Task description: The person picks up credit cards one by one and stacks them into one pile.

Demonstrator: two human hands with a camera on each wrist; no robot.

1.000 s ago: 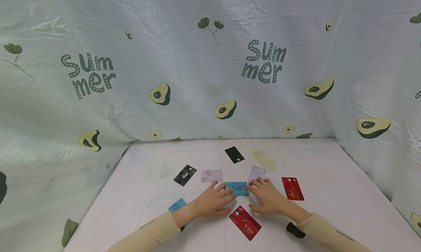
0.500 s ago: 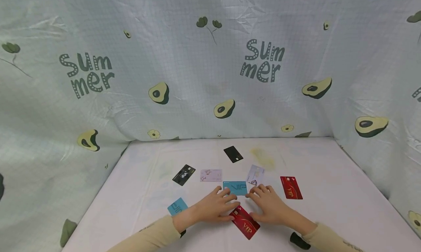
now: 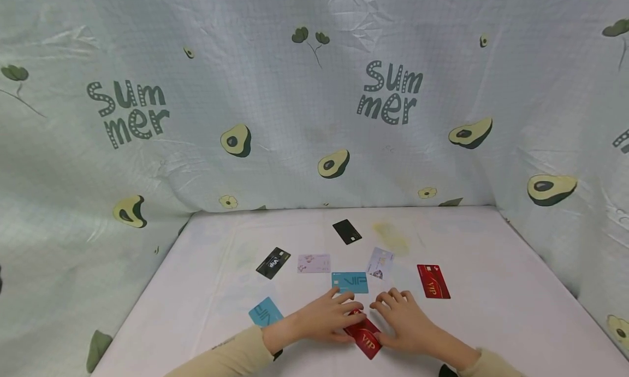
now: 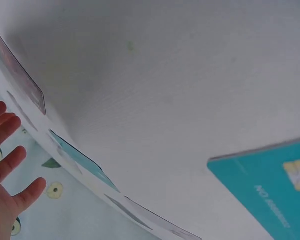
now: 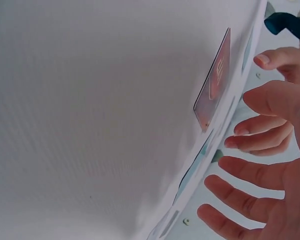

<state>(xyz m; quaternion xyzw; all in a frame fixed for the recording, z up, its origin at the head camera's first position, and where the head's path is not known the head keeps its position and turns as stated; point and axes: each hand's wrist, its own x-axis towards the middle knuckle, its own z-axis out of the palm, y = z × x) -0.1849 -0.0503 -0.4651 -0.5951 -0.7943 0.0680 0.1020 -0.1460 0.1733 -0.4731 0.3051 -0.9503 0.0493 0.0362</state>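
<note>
In the head view, a red VIP card (image 3: 367,341) lies on the white table between the two hands. My left hand (image 3: 331,317) overlaps the card's upper left part, fingers spread and relaxed. My right hand (image 3: 405,319) is beside it, with the thumb at the card's right edge and the other fingers loosely bent. The right wrist view shows the right hand's fingers (image 5: 245,200) apart, holding nothing, and the red card (image 5: 215,82) flat on the table. Just beyond the left fingertips in the head view is a blue VIP card (image 3: 350,282).
Behind lie a pink card (image 3: 314,263), a pale purple card (image 3: 380,263), a black VIP card (image 3: 273,263) and a plain black card (image 3: 346,231). Another red card (image 3: 434,281) is at right. By the left forearm lies a second blue card (image 3: 265,311). A printed curtain (image 3: 285,104) surrounds the table.
Both hands have drawn back toward the body, away from the middle blue card and over to the near red card. The blue and purple cards show more fully. The cards have kept their places.
</note>
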